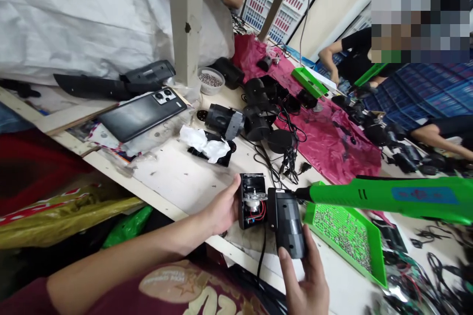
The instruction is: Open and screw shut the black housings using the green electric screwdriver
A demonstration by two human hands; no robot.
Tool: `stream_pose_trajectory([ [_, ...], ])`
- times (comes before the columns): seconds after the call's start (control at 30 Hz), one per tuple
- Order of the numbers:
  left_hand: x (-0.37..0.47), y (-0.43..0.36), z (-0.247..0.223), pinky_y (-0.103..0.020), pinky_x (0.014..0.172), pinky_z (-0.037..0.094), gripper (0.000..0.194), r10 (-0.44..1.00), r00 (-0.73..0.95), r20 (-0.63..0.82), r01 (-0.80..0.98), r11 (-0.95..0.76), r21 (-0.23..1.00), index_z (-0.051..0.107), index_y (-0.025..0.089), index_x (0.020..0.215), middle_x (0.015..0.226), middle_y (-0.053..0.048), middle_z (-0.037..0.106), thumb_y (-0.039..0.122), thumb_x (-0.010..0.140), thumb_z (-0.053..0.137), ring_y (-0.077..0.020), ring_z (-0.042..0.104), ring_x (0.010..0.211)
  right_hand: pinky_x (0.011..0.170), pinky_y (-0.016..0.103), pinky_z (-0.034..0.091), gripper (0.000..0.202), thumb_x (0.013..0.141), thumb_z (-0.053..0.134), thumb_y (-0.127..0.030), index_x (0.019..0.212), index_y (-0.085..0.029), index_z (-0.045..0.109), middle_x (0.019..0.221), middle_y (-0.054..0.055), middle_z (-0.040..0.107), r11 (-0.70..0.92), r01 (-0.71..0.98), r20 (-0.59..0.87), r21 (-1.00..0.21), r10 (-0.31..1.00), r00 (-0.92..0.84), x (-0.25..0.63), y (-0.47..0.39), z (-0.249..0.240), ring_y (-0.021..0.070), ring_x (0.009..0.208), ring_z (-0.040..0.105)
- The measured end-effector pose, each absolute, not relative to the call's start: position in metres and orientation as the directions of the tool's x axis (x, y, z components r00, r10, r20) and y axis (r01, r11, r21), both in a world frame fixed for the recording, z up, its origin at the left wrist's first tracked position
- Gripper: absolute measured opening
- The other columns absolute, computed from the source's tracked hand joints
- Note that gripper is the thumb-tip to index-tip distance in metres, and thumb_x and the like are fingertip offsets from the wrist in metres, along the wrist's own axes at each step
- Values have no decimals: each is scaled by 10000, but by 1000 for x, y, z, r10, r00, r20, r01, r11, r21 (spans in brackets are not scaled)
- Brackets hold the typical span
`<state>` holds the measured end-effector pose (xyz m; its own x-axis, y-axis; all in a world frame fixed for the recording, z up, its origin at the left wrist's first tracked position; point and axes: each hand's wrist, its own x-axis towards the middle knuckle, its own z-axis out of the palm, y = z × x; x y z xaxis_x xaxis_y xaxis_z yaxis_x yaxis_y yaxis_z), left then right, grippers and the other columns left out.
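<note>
My left hand (pixel 226 206) is closed on the edge of an open black housing (pixel 244 216), with a small motor (pixel 254 202) and red wires showing inside. Between the thumb and fingers of my right hand (pixel 308 275) is a faceted black plastic casing (pixel 290 224), held upright beside that housing. Whether the two pieces are joined I cannot tell. A black cord hangs below them. Across the right side lies a green electric screwdriver (pixel 384 199), its dark tip near the top of the casing; neither of my hands is on its body.
A green tray (pixel 379 256) of small screws stands to the right. Behind are black casings (pixel 223 120), cords (pixel 290 157), a white crumpled piece (pixel 205 143), a phone (pixel 144 113), a tub of small metal parts (pixel 211 81) and a post (pixel 186 24). Other people work across the table.
</note>
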<state>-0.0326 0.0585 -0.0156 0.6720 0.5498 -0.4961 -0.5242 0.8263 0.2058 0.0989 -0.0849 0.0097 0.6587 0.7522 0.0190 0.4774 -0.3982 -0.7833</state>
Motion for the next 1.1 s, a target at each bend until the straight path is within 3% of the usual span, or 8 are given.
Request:
stream_pose_trajectory([
  [0.2, -34, 60, -13, -367, 843, 497, 574, 517, 667, -536, -520, 839, 160, 568, 126, 1262, 1030, -133, 718, 557, 951, 350, -258, 670, 959, 1098, 524, 328, 732, 759, 642, -536, 1363, -158, 474, 1438, 146, 478, -428, 323, -102, -844, 720, 687, 117, -87, -3, 351, 1359, 387],
  [0.3, -34, 60, -10, -366, 874, 486, 572, 522, 651, -551, -524, 834, 171, 571, 117, 1250, 1037, -136, 713, 545, 962, 322, -255, 659, 996, 1050, 533, 390, 702, 765, 650, -517, 1347, -155, 498, 1417, 145, 503, -404, 316, -91, -858, 726, 681, 129, -93, -9, 366, 1348, 397],
  [0.4, -30, 57, -10, -379, 893, 476, 570, 550, 636, -542, -547, 816, 186, 580, 115, 1235, 1027, -137, 713, 554, 949, 355, -262, 649, 1012, 1042, 593, 377, 701, 808, 637, -450, 1416, -177, 419, 1455, 152, 451, -292, 395, 60, -871, 735, 675, 122, -96, -8, 379, 1351, 392],
  [0.5, -24, 54, -13, -383, 891, 472, 555, 607, 618, -499, -596, 776, 206, 615, 119, 1186, 988, -129, 725, 566, 927, 415, -266, 647, 1000, 1080, 655, 273, 726, 845, 627, -352, 1480, -213, 304, 1512, 149, 362, -140, 547, 279, -825, 741, 611, 99, -91, -3, 375, 1374, 360],
  [0.6, -20, 52, -15, -357, 897, 463, 536, 659, 611, -440, -620, 743, 252, 675, 111, 1091, 935, -121, 741, 569, 911, 460, -253, 652, 976, 1069, 656, 293, 768, 825, 667, -310, 1488, -225, 288, 1503, 151, 375, 0, 757, 486, -654, 766, 420, 82, -76, 0, 376, 1359, 382],
  [0.67, -19, 52, -15, -349, 915, 454, 561, 654, 625, -427, -602, 752, 269, 704, 103, 1038, 914, -122, 749, 587, 907, 453, -251, 653, 976, 1031, 640, 360, 807, 808, 694, -300, 1493, -221, 274, 1475, 167, 412, 49, 845, 529, -532, 799, 286, 78, -66, 0, 379, 1321, 432],
  [0.8, -19, 52, -14, -370, 984, 422, 585, 652, 623, -432, -606, 751, 261, 722, 123, 1021, 974, -122, 753, 631, 876, 468, -270, 631, 1061, 1005, 631, 397, 787, 833, 677, -295, 1495, -190, 263, 1439, 203, 446, 54, 881, 512, -470, 829, 222, 79, -53, -6, 370, 1296, 463],
  [1.1, -21, 51, -20, -395, 1017, 403, 563, 657, 605, -451, -586, 750, 306, 717, 156, 1031, 1076, -106, 736, 650, 819, 549, -288, 582, 1163, 1010, 657, 373, 719, 850, 641, -372, 1476, -254, 308, 1446, 161, 454, -53, 800, 380, -598, 860, 341, 80, -56, -11, 365, 1308, 453],
])
